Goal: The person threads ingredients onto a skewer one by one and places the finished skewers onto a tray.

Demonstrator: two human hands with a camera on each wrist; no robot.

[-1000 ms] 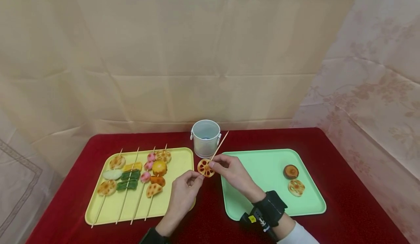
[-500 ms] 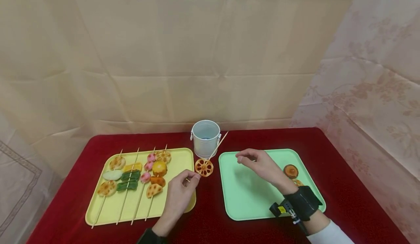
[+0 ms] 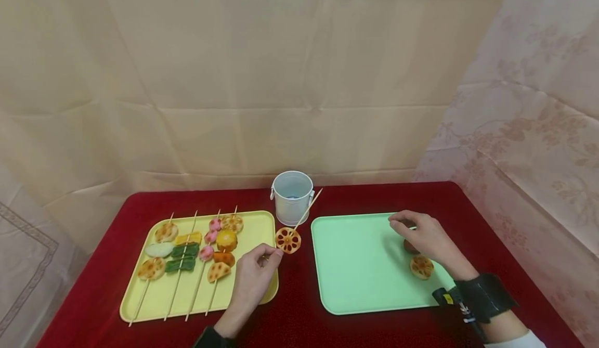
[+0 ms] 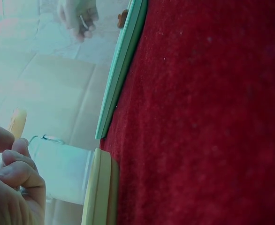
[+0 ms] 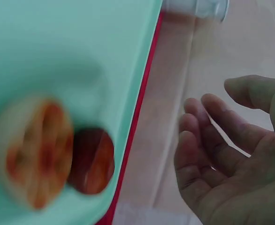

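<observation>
In the head view my left hand [image 3: 255, 274] pinches a bamboo skewer [image 3: 309, 210] by its lower part, above the yellow tray's right edge. A lotus root slice [image 3: 287, 240] is threaded on the skewer just beyond the fingertips; the bare pointed end slants up to the right. My right hand [image 3: 423, 237] hovers over the green tray [image 3: 348, 265], holding nothing, fingers loosely bent. Below it lie a brown mushroom cap [image 5: 91, 161], partly hidden by the hand in the head view, and a second lotus root slice [image 3: 421, 267].
The yellow tray [image 3: 256, 226] on the left carries several loaded skewers with lotus root, greens, pink pieces and corn. A small metal bucket [image 3: 292, 206] stands at the back between the trays. A red cloth [image 3: 299, 306] covers the table; draped fabric hangs behind it.
My right hand has let go of the skewer and moved right across the green tray to above the mushroom cap. The left hand, still holding the skewer, has shifted slightly left.
</observation>
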